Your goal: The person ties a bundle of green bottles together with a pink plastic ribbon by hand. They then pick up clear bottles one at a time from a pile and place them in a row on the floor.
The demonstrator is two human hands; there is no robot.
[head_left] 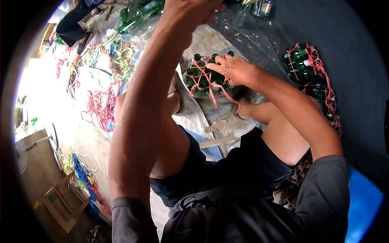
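A bundle of green glass bottles [201, 86] stands upright on the ground sheet between my feet, laced across the necks with pink plastic strap [213, 86]. My right hand [235, 69] rests over the far right of the bundle, its fingers bent onto the strap beside the bottle necks. One loose strap end trails toward my right foot. High above and left of the bundle, my left hand [193, 11] is raised and cut by the top edge of the view. Its visible fingers are curled; what they hold, if anything, is hidden.
Strapped bottle bundles [310, 65] line the right side. Loose green bottles [139, 17] lie at the top, near clear bottles [262, 7]. Tangled pink strap [101, 107] spreads on the left. A person's dark-trousered leg [73, 26] is at upper left. A fan [21, 156] stands lower left.
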